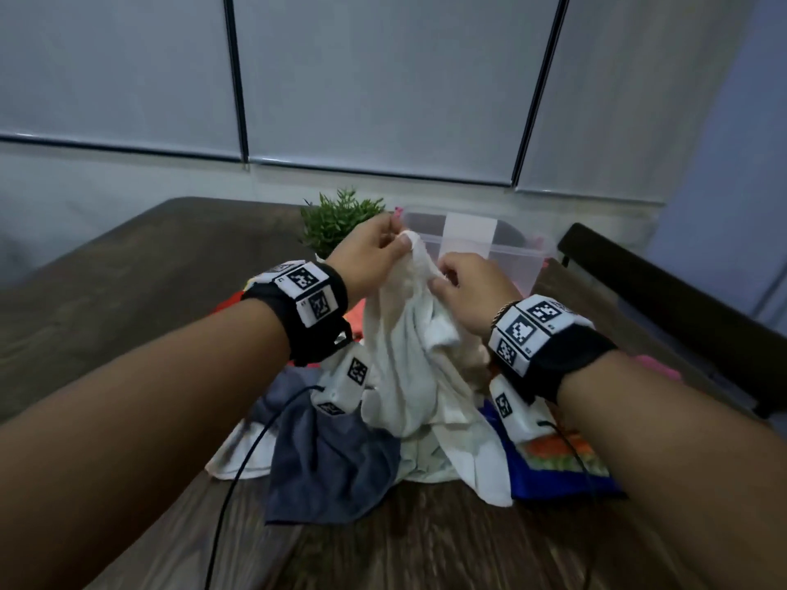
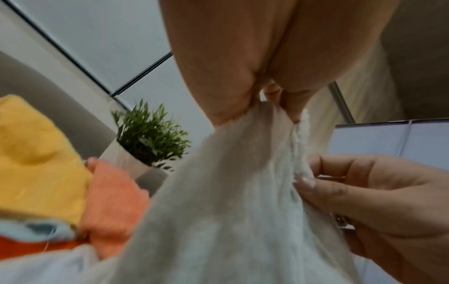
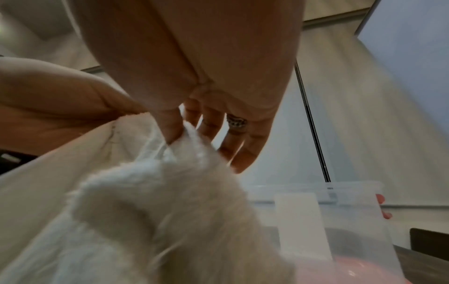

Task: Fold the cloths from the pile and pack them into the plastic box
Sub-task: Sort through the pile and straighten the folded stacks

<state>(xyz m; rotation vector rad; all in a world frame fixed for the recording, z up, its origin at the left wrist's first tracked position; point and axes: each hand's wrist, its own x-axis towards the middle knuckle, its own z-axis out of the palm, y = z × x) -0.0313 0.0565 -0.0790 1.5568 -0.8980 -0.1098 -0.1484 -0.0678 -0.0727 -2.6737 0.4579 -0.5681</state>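
Left hand (image 1: 369, 253): thumb and fingers pinch the top corner of the white cloth (image 1: 409, 359)
Right hand (image 1: 472, 287): pinches the cloth's edge just below, other fingers loose
White cloth: lifted above the pile (image 1: 336, 453) on the table (image 1: 127, 266)
Plastic box (image 1: 511, 257): beyond the hands, apparently something pink inside
Plant (image 1: 336, 223): left of box

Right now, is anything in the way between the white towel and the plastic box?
Nothing visible blocks it. Both hands, left hand and right hand, hold the white towel up just in front of the plastic box. The plant stands off to the box's left.
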